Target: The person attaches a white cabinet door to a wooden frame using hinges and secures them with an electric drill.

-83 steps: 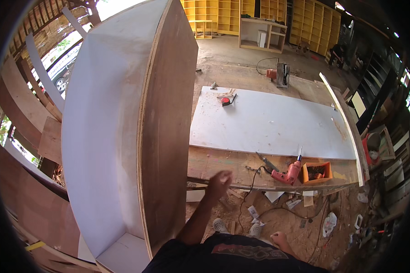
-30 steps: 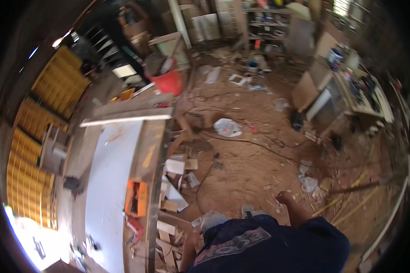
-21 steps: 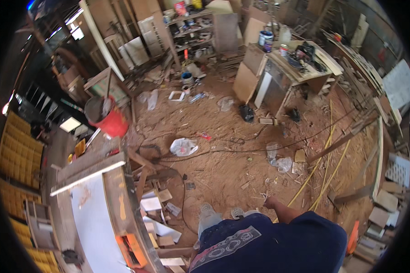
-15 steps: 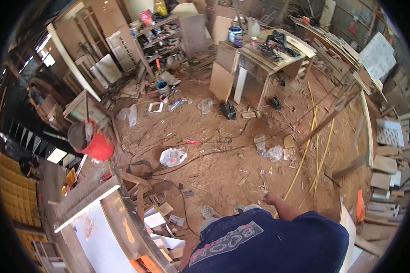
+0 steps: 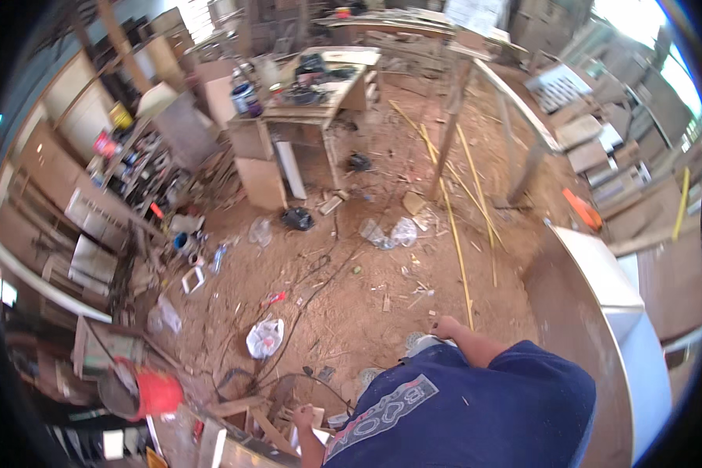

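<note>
Right hand (image 5: 447, 327) hangs at the person's side, fingers curled loosely down, holding nothing I can see. It sits just above the blue shirt (image 5: 476, 413), over a shoe (image 5: 418, 343) on the dirt floor (image 5: 343, 296).

Left hand (image 5: 303, 417) is low at the lower edge, near scrap wood (image 5: 246, 409). Looks to rest on or just beside a piece of it; can't tell if the fingers close on anything, too small and partly cut off by the shirt.

Nearest to the right hand:
- brown panel (image 5: 577, 343), curved edge, just right of it, not touching. White face (image 5: 639, 343) of the same cabinet further right.
- yellow strips (image 5: 460, 242) lie on the floor straight ahead of it, running up toward a leaning post (image 5: 448, 132).
- clear plastic bags (image 5: 390, 232) ahead and slightly left, well apart.

Nearest to the left hand:
- white bag (image 5: 264, 338) ahead of it, near.
- black cable (image 5: 304, 296) snakes across the floor from beside that bag.
- red bucket (image 5: 154, 392) to its left, tipped, near the wood scraps.

Far ahead of both hands: workbench (image 5: 320, 90) loaded with tools, a paint can (image 5: 246, 99) at its left end. Cluttered shelves (image 5: 125, 156) far left. Stacked boards (image 5: 600, 148) far right.
</note>
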Motion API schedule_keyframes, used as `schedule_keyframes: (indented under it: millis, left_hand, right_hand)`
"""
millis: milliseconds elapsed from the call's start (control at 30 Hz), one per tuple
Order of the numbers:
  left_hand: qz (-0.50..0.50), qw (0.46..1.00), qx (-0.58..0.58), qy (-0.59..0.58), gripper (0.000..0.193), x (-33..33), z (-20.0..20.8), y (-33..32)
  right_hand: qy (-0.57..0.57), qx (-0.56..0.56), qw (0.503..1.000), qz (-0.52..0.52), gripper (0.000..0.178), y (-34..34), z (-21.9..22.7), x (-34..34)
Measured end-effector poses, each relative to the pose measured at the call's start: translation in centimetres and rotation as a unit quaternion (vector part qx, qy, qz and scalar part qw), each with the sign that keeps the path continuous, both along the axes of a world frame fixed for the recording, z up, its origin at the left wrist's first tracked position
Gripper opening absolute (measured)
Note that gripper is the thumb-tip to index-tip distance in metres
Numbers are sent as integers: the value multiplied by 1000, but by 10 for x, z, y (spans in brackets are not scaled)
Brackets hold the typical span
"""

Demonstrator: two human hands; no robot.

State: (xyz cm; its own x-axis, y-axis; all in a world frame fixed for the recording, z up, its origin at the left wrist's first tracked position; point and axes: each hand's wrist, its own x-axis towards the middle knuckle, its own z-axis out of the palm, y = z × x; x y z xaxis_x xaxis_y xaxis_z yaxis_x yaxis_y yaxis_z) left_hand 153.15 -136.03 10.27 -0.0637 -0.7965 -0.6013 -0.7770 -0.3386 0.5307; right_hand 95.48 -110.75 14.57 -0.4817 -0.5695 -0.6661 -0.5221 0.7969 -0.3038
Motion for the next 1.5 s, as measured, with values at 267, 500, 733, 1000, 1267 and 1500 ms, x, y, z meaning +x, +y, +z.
schedule_keyframes:
  millis: [267,500,733,1000,1267,1500]
  left_hand:
    - [-55,994,-46,82,48,-32,-4,65]
    - [222,973,-26,55,38,23,2,166]
    - [287,914,-260,124,36,15,-60,344]
    - [618,782,79,6,40,-184,-17,444]
    - [686,710,151,48,44,-298,25,428]
    - [824,555,-53,-102,32,-262,79,454]
  right_hand:
    - [17,40,967,253,43,-43,-58,-12]
    - [-146,-6,964,222,41,-197,-67,48]
    - [-489,-1,848,204,39,-387,-169,68]
    - [-207,-22,750,628,25,-401,-10,262]
    - [-200,101,696,682,29,-366,-47,255]
    - [-202,120,602,763,33,-302,-34,326]
